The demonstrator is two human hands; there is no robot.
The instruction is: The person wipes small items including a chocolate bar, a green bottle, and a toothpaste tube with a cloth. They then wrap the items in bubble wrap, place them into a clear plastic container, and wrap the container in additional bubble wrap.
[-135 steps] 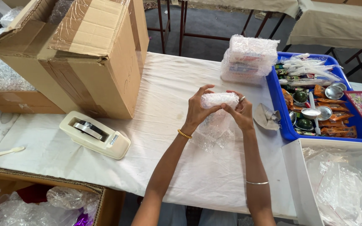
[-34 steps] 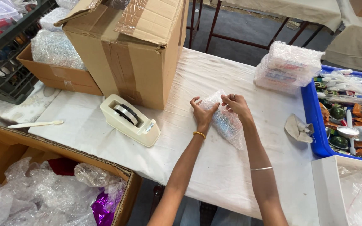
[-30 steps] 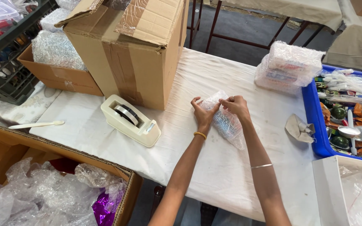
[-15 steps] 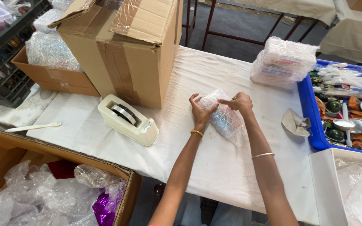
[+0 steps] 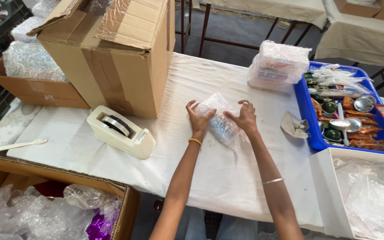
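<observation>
A small item wrapped in clear bubble wrap (image 5: 220,120) lies on the white table cloth (image 5: 227,173) in the middle of the head view. My left hand (image 5: 198,119) presses on its left side and my right hand (image 5: 244,118) holds its right side, fingers spread over the wrap. What is inside the wrap cannot be made out.
A cream tape dispenser (image 5: 120,131) sits left of my hands, beside a large open cardboard box (image 5: 112,53). A bubble-wrapped stack (image 5: 277,66) stands behind, a blue tray (image 5: 308,116) of small metal bowls and packets at right. A white bin (image 5: 325,195) and a carton of wrap (image 5: 54,209) sit near the front edge.
The bundle has come down from slightly raised to lying flat on the cloth, and both hands now press on it. The view has swung a little.
</observation>
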